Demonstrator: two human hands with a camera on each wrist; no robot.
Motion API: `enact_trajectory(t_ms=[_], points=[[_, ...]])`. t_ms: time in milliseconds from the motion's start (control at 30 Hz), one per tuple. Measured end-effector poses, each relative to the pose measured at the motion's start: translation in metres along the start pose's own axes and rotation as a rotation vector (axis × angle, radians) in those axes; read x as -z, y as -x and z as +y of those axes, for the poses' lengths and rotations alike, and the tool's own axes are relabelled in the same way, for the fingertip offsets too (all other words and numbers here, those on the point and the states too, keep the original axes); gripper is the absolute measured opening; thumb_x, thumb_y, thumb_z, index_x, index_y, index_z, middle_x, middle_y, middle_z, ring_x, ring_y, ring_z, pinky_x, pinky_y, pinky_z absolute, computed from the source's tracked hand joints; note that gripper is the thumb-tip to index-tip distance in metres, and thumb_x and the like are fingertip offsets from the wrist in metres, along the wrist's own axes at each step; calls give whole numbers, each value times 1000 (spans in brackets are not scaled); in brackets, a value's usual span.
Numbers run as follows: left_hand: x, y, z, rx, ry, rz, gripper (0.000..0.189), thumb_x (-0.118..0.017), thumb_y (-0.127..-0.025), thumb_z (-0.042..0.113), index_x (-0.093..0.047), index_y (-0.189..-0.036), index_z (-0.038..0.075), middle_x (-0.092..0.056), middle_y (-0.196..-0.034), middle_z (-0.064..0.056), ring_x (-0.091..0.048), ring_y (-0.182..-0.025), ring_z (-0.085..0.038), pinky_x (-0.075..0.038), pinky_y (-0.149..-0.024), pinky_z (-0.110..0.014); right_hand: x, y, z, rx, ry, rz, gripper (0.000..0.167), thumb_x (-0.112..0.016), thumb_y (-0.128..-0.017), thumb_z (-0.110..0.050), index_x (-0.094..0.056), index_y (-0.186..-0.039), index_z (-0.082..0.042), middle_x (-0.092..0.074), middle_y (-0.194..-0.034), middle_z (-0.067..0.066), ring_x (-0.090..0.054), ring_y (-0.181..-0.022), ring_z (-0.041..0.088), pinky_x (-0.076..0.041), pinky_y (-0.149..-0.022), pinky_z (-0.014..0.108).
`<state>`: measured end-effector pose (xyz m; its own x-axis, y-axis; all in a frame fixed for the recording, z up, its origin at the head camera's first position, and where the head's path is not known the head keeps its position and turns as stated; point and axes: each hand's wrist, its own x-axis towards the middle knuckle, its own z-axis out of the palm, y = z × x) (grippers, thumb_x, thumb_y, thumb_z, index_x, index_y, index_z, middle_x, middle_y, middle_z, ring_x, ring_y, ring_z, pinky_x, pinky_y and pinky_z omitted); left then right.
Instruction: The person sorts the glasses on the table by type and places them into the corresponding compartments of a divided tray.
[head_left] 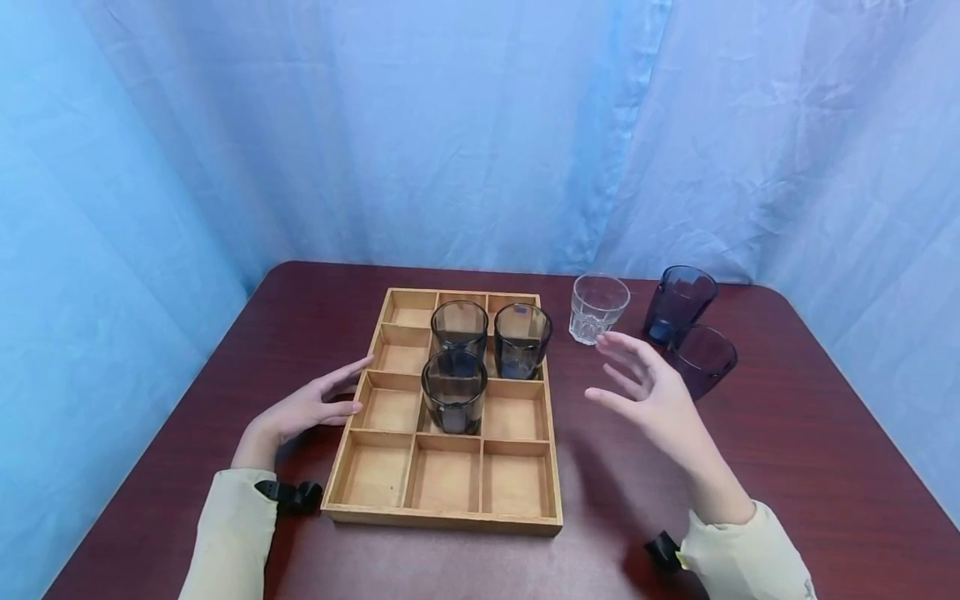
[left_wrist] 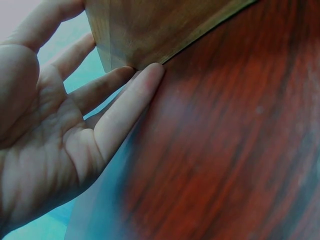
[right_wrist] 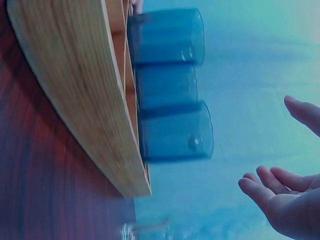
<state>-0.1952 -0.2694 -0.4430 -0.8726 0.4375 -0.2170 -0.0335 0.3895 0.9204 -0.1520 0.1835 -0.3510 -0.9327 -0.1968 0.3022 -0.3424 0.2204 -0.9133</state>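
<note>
A wooden compartment tray (head_left: 442, 520) lies on the table, its dividers forming rows of square cells. Three dark tinted glasses stand in it: one in the middle column (head_left: 459, 323), one to its right (head_left: 522, 333) and one nearer to me (head_left: 453, 392). My left hand (head_left: 307, 407) rests its extended fingertips on the tray's left side; the left wrist view shows the fingers (left_wrist: 125, 112) against the wooden wall. My right hand (head_left: 660, 408) hovers right of the tray, fingers apart and gently bent, holding nothing. It partly covers a purple tinted glass (head_left: 705, 360).
A clear glass (head_left: 597, 308) stands beyond the tray's right side. Another purple tinted glass (head_left: 679, 304) is farther right, near the back edge of the dark red table (head_left: 810, 450). Blue curtains (head_left: 450, 150) hang behind and at the sides.
</note>
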Motion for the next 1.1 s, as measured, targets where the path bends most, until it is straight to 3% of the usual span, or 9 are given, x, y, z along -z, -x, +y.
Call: enact_trajectory(t_ms=[267,533,733,1100], points=[[-1,0,-1,-11,-4,-4,75,-62,-95,22,-19,-156,27,-18,-160,-19,-28,-143,-44,-51,-98,-39,31,9,13,19,-141,92,60,-69,-80,14,-50,-132,-8,-59,-124,-13,-56,-118,-4,-46,-96,13],[0,-1,-2,-17,-11,-2,76,-63,-95,22,-19,-156,26,-18,-160,-19,-28,-142,-44,-51,-97,-38,54,17,21,26,-134,164,61,-67,-80,17,-49,-134,-6,-58,-126,-11,-56,-118,-4,-45,-94,9],[0,-1,-4,-16,13,-8,75,-62,-96,21,-19,-157,26,-18,-160,-20,-28,-142,-44,-52,-97,-37,66,22,25,29,-115,212,64,-68,-80,15,-43,-139,3,-59,-125,-11,-57,-117,-4,-45,-92,8],[1,-1,-2,-17,13,-5,75,-62,-96,20,-19,-156,26,-19,-160,-19,-27,-143,-43,-52,-96,-33,85,24,33,49,-207,364,61,-66,-76,22,-54,-130,-4,-62,-121,-5,-60,-115,1,-47,-91,10]])
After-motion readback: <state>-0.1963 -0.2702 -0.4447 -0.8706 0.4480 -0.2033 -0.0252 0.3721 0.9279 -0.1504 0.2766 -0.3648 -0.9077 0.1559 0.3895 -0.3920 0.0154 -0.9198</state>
